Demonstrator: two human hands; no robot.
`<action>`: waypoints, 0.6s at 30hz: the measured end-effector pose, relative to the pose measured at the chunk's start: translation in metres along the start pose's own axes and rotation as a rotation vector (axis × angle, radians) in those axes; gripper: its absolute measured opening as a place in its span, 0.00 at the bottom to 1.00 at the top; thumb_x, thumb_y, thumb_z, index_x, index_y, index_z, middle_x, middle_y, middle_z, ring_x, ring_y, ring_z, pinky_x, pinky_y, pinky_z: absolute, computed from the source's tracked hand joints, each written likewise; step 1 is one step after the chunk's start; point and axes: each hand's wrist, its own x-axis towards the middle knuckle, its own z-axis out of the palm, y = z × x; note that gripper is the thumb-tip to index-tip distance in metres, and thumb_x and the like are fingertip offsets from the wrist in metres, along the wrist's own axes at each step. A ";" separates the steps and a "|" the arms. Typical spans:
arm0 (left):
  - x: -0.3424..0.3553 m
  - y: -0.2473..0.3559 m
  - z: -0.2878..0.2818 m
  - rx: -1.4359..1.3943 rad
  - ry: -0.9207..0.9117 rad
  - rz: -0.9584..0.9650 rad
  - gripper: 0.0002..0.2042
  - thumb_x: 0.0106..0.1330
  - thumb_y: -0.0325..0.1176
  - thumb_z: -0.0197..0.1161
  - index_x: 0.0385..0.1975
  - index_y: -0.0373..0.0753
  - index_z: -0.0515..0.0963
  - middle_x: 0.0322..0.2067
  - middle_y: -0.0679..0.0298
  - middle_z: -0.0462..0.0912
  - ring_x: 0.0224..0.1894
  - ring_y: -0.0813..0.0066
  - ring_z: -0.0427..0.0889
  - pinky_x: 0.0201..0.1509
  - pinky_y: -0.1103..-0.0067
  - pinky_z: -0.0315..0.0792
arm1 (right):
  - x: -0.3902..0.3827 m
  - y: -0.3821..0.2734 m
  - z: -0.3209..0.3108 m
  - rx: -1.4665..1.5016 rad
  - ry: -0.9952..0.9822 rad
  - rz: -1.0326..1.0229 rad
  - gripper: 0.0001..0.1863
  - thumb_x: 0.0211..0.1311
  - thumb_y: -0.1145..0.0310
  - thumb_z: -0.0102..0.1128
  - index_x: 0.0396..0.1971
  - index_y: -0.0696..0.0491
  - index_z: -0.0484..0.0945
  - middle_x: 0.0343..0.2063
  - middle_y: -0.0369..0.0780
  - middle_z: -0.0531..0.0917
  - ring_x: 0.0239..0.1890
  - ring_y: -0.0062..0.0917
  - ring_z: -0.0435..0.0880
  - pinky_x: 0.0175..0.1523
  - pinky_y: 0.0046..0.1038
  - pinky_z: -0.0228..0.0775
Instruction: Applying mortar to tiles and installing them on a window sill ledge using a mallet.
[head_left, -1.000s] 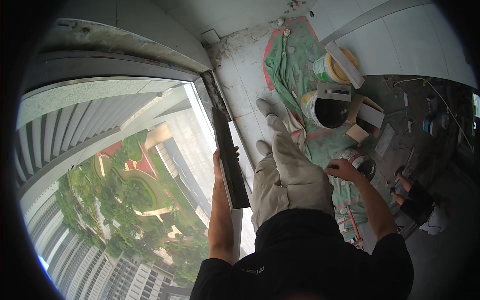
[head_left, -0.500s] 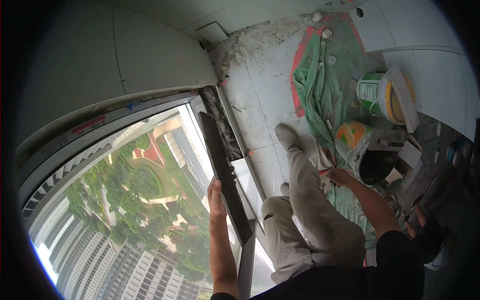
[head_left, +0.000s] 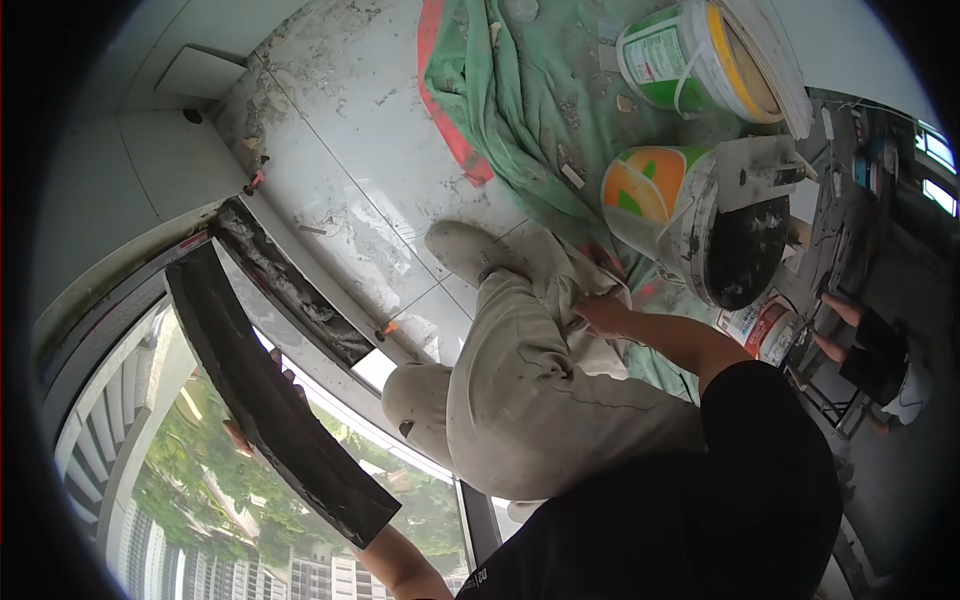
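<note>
**A:** Your left hand (head_left: pixel 262 400) has the long black strip (head_left: pixel 275 400) at about its middle, out against the window glass (head_left: pixel 190 500). The strip runs from well above your grip, near the mortar-filled channel (head_left: pixel 285 290) along the sill, down to a cut end just below it.

**B:** And the grip itself? I see fingertips curling round the strip's edges, so you're clasping it from behind, fingers closed on it. The palm is hidden by the strip.

**A:** How far along, though? By my read the strip isn't seated yet. It stands tilted and apart from the channel, which lies open with rough grey mortar showing. Fitting it looks like the part left to do.

**B:** Your right hand (head_left: pixel 600 312) is across your body, resting on the trouser leg (head_left: pixel 520 380) at the knee. Fingers look bent, bunching the fabric, but I can't tell if they're truly pinching it.

**A:** Just beyond that right grip, a tipped bucket (head_left: pixel 690 215) with a dark inside and a trowel (head_left: pixel 757 168) across it, on the green sheet (head_left: pixel 520 90). A second bucket (head_left: pixel 700 55) stands further off.
</note>
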 end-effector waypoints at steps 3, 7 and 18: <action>0.026 -0.026 -0.010 -0.002 -0.119 0.023 0.58 0.76 0.69 0.66 0.92 0.43 0.41 0.88 0.40 0.48 0.80 0.42 0.69 0.86 0.53 0.71 | 0.006 0.011 0.052 -0.335 0.075 -0.238 0.22 0.61 0.59 0.75 0.54 0.52 0.87 0.54 0.42 0.85 0.61 0.42 0.87 0.62 0.57 0.80; 0.046 -0.079 0.007 0.121 -0.001 0.119 0.56 0.77 0.73 0.62 0.89 0.35 0.50 0.82 0.36 0.62 0.71 0.47 0.79 0.73 0.59 0.83 | -0.005 0.070 0.097 -0.186 0.024 0.027 0.13 0.67 0.64 0.68 0.47 0.53 0.89 0.45 0.48 0.90 0.52 0.47 0.91 0.59 0.53 0.82; 0.013 -0.091 0.013 0.105 0.091 0.200 0.50 0.81 0.72 0.54 0.85 0.30 0.60 0.76 0.41 0.73 0.65 0.56 0.85 0.69 0.68 0.85 | -0.112 -0.030 -0.086 0.073 0.267 0.333 0.16 0.73 0.57 0.70 0.43 0.56 0.87 0.39 0.55 0.90 0.47 0.57 0.90 0.53 0.56 0.80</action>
